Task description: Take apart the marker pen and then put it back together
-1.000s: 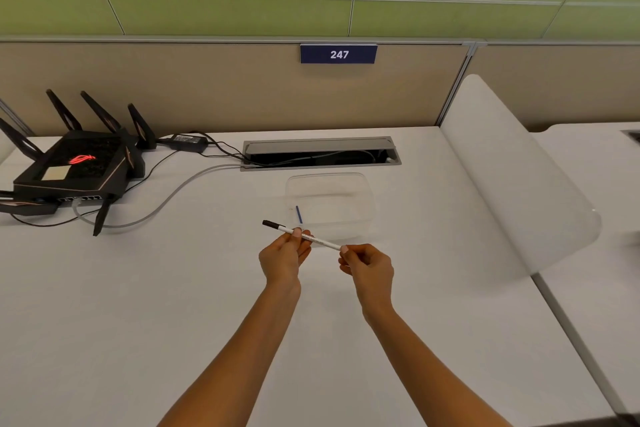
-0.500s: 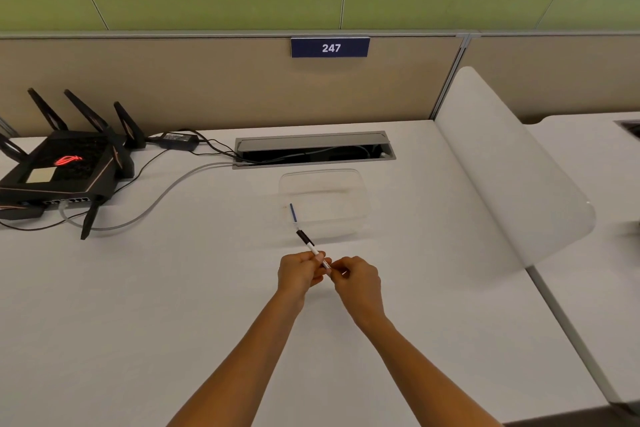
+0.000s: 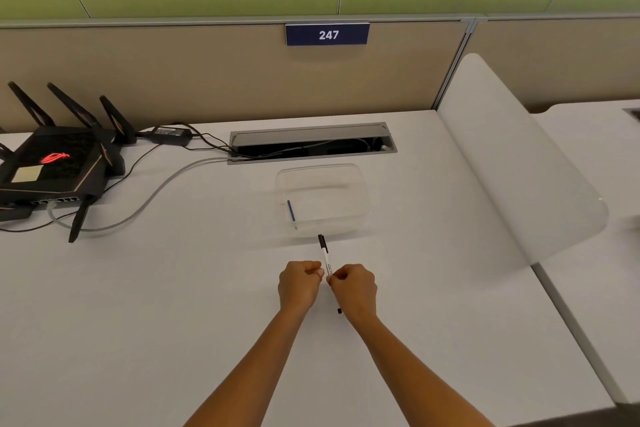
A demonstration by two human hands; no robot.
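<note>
A thin white marker pen [image 3: 325, 255] with a black cap at its far end points away from me, toward the clear tray. My left hand [image 3: 300, 284] and my right hand [image 3: 354, 288] are side by side, both closed around the pen's near half, which they hide. A small black end [image 3: 339, 311] shows below my right hand. A blue refill-like stick [image 3: 291, 211] lies inside the clear plastic tray [image 3: 360, 184] at its left side.
A black router [image 3: 52, 166] with antennas and cables sits at the far left. An open cable slot [image 3: 311, 144] lies behind the tray. A curved white divider [image 3: 512, 163] bounds the desk on the right.
The pen has swung from lying crosswise to pointing straight away from me. Both hands have come together and closed around its near half.
</note>
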